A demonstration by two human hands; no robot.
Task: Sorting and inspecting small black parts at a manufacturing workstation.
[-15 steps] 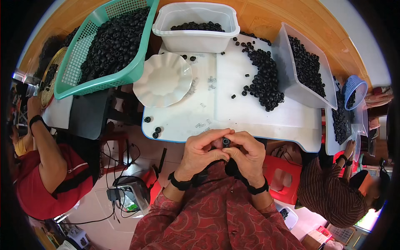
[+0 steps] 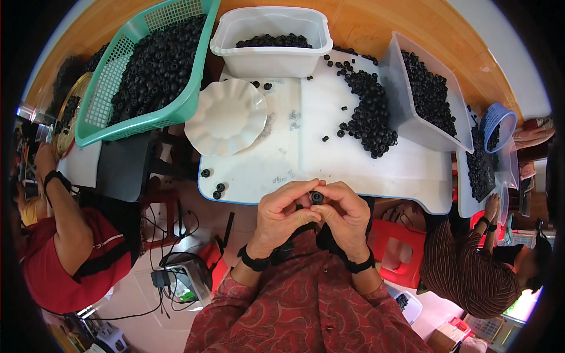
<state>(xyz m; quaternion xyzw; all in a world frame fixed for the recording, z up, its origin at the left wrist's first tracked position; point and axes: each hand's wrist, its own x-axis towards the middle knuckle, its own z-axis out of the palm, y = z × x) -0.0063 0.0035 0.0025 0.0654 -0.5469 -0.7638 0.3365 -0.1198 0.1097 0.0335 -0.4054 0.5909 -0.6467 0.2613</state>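
A small black round part with a hole in its end (image 2: 316,197) is pinched between both hands just past the table's near edge. My left hand (image 2: 282,210) closes on it from the left, thumb and forefinger drawn together. From the right, my right hand (image 2: 348,213) grips the same part with thumb and fingertips. Parts of it are hidden behind the fingers. Beyond the hands, a pile of similar black round parts (image 2: 372,120) lies on the white-covered table (image 2: 276,159), and a few single ones (image 2: 218,191) sit near its left corner.
A scalloped white plate (image 2: 226,117) stands left of centre. Black parts fill a green basket (image 2: 88,120), a white tub (image 2: 271,62) and a grey-white bin (image 2: 400,109). Co-workers sit at left (image 2: 76,253) and right (image 2: 471,267). Cables (image 2: 168,276) hang by a red stool (image 2: 400,247).
Both hands stay together on the black part, which has tilted slightly between the fingertips. The whole view has shifted a little.
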